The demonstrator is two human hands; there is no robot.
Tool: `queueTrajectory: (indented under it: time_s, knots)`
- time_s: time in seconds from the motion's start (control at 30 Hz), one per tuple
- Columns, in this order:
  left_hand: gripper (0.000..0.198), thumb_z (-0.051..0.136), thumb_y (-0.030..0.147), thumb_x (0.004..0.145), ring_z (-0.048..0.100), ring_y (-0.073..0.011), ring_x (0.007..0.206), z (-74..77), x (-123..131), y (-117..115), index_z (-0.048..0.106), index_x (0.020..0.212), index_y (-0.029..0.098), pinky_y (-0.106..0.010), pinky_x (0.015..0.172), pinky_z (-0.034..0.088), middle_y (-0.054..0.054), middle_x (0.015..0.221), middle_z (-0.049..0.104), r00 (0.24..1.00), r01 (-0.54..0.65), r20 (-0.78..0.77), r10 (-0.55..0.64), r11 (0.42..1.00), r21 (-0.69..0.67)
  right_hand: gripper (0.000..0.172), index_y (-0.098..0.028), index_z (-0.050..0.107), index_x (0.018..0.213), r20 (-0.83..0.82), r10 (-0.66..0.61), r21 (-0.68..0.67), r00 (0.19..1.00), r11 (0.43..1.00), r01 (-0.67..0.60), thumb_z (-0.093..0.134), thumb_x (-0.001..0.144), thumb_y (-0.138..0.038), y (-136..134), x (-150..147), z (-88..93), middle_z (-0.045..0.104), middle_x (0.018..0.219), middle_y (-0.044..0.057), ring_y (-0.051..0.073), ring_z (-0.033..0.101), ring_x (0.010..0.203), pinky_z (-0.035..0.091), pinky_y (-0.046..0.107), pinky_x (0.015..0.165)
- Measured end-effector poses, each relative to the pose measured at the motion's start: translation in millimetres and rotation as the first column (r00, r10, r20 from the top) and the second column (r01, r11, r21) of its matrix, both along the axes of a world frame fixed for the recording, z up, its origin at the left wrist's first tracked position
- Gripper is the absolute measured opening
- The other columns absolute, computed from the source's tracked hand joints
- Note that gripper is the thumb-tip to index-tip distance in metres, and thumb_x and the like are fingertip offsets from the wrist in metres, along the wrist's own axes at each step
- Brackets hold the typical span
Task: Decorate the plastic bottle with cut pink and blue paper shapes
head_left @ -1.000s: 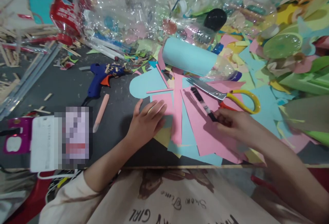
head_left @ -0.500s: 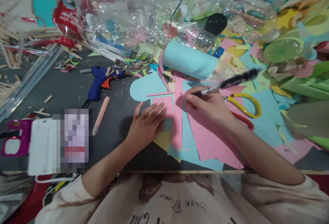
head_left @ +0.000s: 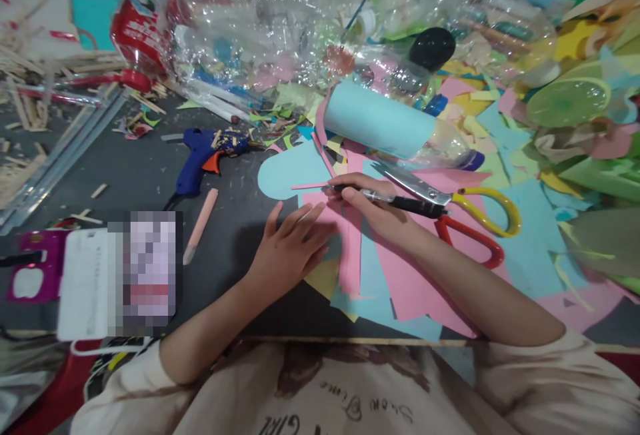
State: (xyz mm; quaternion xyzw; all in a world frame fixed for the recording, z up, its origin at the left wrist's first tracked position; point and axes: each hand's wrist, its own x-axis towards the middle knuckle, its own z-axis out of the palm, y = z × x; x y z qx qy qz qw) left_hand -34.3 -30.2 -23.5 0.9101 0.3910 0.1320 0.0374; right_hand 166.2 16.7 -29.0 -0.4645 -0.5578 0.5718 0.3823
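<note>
My right hand (head_left: 375, 205) is closed around a black pen (head_left: 410, 204), its tip near the top edge of a small pink paper piece (head_left: 313, 200). My left hand (head_left: 293, 245) lies with fingers spread over that pink piece. A narrow pink strip (head_left: 305, 186) lies just beyond my left fingers, on a light blue rounded paper (head_left: 285, 172). Under my right forearm spreads a larger pink sheet (head_left: 425, 282). Scissors (head_left: 487, 205) with one yellow and one red handle lie beside my right hand, blades pointing left.
A bottle wrapped in light blue paper (head_left: 380, 120) lies beyond my hands. To the left are a blue glue gun (head_left: 197, 158), a pink stick (head_left: 201, 225) and a white power bank (head_left: 85, 282). Clear plastic bottles and paper scraps crowd the back and right.
My right hand has moved left with the pen, toward the top of the small pink piece. The pen now lies lower, and the scissors' blades show. The whole view has shifted slightly.
</note>
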Motion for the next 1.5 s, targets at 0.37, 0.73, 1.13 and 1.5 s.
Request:
queueTrajectory:
  time_s: [0.37, 0.73, 1.13, 1.5]
  knots:
    - [0.024, 0.051, 0.025, 0.092, 0.055, -0.0299, 0.123, 4.3, -1.6, -0.6, 0.066, 0.11, 0.02, -0.05, 0.103, 0.043, -0.013, 0.123, 0.064, 0.998, 0.053, -0.022, -0.053, 0.998, -0.021, 0.032, -0.022, 0.069, 0.103, 0.001, 0.026, 0.01, 1.0, 1.0, -0.026, 0.058, 0.088, -0.048, 0.7, 0.3, -0.6, 0.07, 0.104, 0.006, 0.019, 0.067, 0.098, 0.053, 0.037, 0.092]
    - [0.022, 0.052, 0.019, 0.09, 0.063, -0.026, 0.113, 6.4, -1.8, -1.0, 0.068, 0.105, 0.019, -0.038, 0.09, 0.054, -0.014, 0.122, 0.065, 0.998, 0.068, 0.013, -0.068, 0.998, 0.002, 0.035, -0.022, 0.068, 0.103, -0.046, 0.048, -0.008, 0.998, 0.999, -0.048, 0.059, 0.087, -0.051, 2.2, 3.4, 2.0, 0.071, 0.102, 0.006, 0.018, 0.067, 0.099, 0.054, 0.035, 0.088]
    - [0.021, 0.051, 0.023, 0.091, 0.065, -0.0252, 0.111, 5.2, -4.9, 2.6, 0.069, 0.101, 0.018, -0.037, 0.087, 0.056, -0.014, 0.121, 0.068, 0.994, 0.073, 0.086, -0.073, 0.997, -0.004, 0.034, -0.022, 0.068, 0.104, -0.045, 0.047, 0.017, 0.998, 0.999, -0.046, 0.058, 0.087, -0.05, 1.9, 3.0, -0.8, 0.071, 0.102, 0.005, 0.018, 0.067, 0.1, 0.053, 0.036, 0.092]
    - [0.021, 0.052, 0.022, 0.09, 0.064, -0.0244, 0.113, 5.5, -6.6, 3.7, 0.071, 0.097, 0.019, -0.036, 0.087, 0.056, -0.012, 0.122, 0.068, 0.991, 0.068, 0.114, -0.063, 0.997, -0.043, 0.027, -0.026, 0.069, 0.106, 0.038, 0.006, 0.174, 0.999, 0.985, -0.012, 0.055, 0.091, -0.045, -3.3, 5.1, 3.0, 0.072, 0.106, 0.004, 0.018, 0.068, 0.098, 0.055, 0.035, 0.087]
